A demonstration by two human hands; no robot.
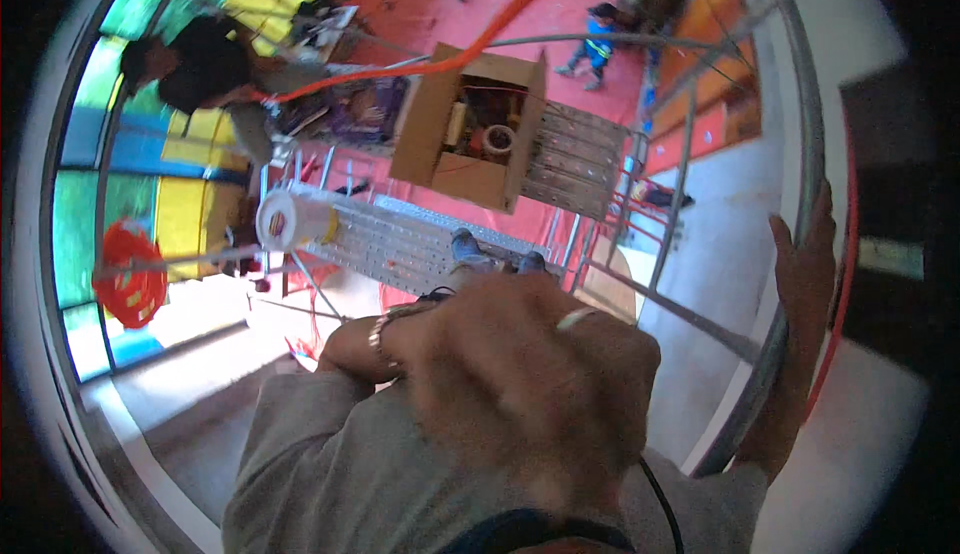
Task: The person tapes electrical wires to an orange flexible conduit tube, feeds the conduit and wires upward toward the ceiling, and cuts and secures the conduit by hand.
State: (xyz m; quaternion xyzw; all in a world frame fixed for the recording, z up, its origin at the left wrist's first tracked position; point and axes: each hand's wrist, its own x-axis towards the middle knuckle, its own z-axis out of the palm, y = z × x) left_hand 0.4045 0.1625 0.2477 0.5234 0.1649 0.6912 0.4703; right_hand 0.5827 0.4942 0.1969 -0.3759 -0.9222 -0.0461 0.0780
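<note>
Red flooring [410, 14] spreads out far below, with bright green and yellow panels along the left and a pale wall on the right; I am looking down from a raised scaffold. Closest to the right hand [805, 264] is a metal tube [812, 104], standing along the right side. Its long axis runs from the near right to the far right, bowed by my lens, and its far end meets a cross rail. From my end I see the right hand laid over the tube, thumb spread away from the fingers; I cannot tell whether the fingers close around it. The left hand [530, 384] is raised in front of the chest, very near my camera and blurred, with fingers bent. I cannot tell how far it opens or whether it holds anything. A pale ring [575, 319] sits on one finger and a bracelet [378, 341] circles the wrist. The tube is round, dull grey and fairly plain.

Farther out, an open cardboard box [418, 144] contains a white roll [497, 141] and other jumbled items. A white bucket [285, 222] stands at the left end of the perforated platform [390, 249], near the boots [467, 249]. An orange hose [440, 64] arcs above the box, and a co-worker in a dark cap [205, 64] is at far left.
</note>
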